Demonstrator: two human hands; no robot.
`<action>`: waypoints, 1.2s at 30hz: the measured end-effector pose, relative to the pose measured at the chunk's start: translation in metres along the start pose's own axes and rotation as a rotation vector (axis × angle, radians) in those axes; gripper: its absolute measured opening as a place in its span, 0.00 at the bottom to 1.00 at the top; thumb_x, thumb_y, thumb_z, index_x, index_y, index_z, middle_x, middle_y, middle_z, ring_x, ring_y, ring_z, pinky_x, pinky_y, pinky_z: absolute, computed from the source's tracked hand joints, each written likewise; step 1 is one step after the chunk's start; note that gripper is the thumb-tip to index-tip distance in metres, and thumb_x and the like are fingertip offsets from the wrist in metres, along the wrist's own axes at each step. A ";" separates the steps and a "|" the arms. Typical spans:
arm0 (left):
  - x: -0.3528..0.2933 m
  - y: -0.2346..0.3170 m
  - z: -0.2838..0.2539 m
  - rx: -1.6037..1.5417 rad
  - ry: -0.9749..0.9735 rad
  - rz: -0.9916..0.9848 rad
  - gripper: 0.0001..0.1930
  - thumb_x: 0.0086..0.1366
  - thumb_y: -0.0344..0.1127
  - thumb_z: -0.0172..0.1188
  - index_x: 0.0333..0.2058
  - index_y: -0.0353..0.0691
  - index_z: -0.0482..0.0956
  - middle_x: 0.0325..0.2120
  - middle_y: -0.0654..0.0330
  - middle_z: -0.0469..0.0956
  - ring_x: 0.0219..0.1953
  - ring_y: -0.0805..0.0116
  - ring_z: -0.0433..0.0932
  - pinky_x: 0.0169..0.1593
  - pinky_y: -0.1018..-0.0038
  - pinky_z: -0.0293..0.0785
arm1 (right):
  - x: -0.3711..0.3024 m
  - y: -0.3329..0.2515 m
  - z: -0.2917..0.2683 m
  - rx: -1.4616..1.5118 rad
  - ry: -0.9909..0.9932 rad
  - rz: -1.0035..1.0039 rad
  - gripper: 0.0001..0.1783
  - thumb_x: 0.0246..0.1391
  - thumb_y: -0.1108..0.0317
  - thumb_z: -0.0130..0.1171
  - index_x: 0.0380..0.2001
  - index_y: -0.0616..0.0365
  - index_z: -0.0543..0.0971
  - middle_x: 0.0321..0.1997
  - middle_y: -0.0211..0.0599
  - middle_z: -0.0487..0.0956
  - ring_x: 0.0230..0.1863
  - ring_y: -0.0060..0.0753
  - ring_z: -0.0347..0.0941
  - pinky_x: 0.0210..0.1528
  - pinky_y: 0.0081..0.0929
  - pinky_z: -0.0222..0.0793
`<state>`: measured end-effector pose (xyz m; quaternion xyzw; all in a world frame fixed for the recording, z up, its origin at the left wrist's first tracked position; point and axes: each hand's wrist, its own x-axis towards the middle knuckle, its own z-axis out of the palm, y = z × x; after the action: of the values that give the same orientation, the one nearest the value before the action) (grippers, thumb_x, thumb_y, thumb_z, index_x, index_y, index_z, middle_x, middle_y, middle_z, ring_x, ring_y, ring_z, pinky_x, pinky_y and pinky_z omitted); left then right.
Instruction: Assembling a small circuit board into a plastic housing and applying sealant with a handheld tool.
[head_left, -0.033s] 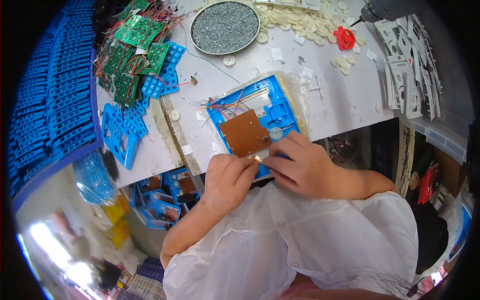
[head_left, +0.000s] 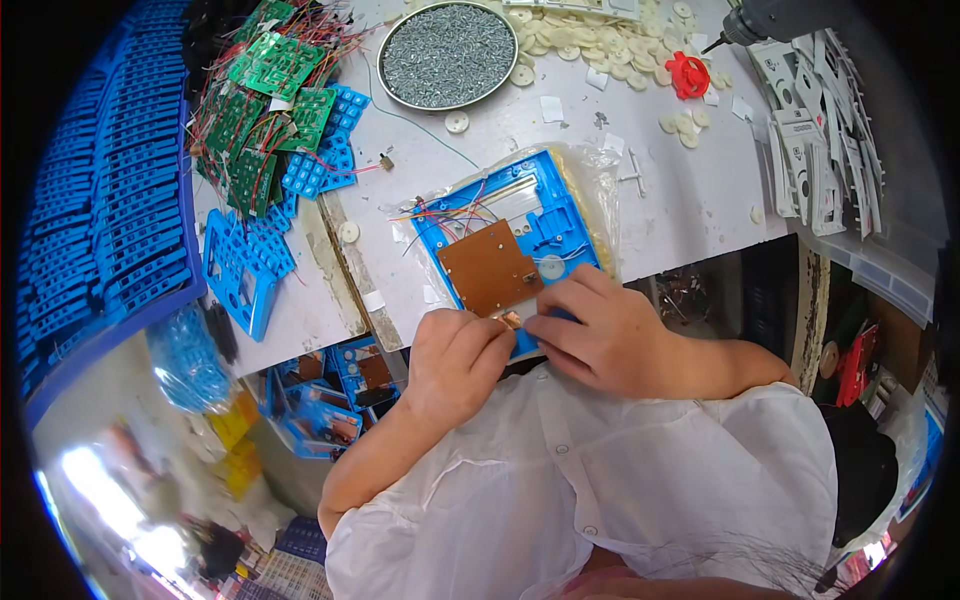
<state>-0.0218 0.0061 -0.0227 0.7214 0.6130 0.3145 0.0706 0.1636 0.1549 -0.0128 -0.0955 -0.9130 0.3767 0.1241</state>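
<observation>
A blue plastic housing [head_left: 548, 190] lies tilted on the table in front of me, with a brown circuit board [head_left: 488, 268] and loose thin wires in it. At its near edge my left hand [head_left: 452, 362] pinches a small shiny copper-coloured metal piece [head_left: 512, 320]. Close against the other side of this piece are the curled fingers of my right hand [head_left: 608, 335]; what they grip is hidden. A pale round disc [head_left: 551, 267] sits in the housing beside my right fingers. Clear plastic wrap [head_left: 597, 205] is spread under the housing.
A round tray of small screws [head_left: 449, 55] stands at the back. Green circuit boards [head_left: 283, 65] with wires are heaped left, beside a crate of blue parts [head_left: 110, 200]. Cream discs [head_left: 590, 40], a red plastic part [head_left: 688, 75], a power screwdriver [head_left: 765, 22] and white panels [head_left: 805, 150] are at right.
</observation>
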 end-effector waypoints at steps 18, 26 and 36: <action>0.010 -0.001 -0.017 0.027 -0.296 0.083 0.11 0.47 0.28 0.66 0.33 0.37 0.82 0.35 0.58 0.78 0.36 0.58 0.76 0.40 0.63 0.70 | 0.003 -0.007 0.012 -0.196 -0.054 -0.107 0.20 0.47 0.67 0.66 0.45 0.65 0.84 0.39 0.35 0.76 0.44 0.37 0.70 0.38 0.27 0.71; -0.007 0.011 -0.011 0.052 -0.046 -0.407 0.12 0.50 0.29 0.75 0.34 0.40 0.83 0.38 0.55 0.74 0.40 0.55 0.72 0.44 0.63 0.66 | 0.004 -0.011 0.005 -0.186 -0.151 -0.075 0.25 0.45 0.64 0.69 0.47 0.65 0.83 0.43 0.34 0.76 0.47 0.36 0.69 0.39 0.27 0.72; -0.013 0.026 0.009 -0.047 0.111 -0.622 0.10 0.51 0.26 0.71 0.33 0.38 0.82 0.38 0.53 0.72 0.42 0.57 0.72 0.46 0.65 0.67 | 0.002 -0.012 0.005 -0.214 -0.146 -0.083 0.26 0.45 0.64 0.68 0.49 0.65 0.82 0.44 0.33 0.76 0.47 0.35 0.69 0.39 0.27 0.70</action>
<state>0.0042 -0.0094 -0.0221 0.4791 0.7997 0.3309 0.1465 0.1596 0.1439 -0.0077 -0.0427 -0.9577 0.2778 0.0621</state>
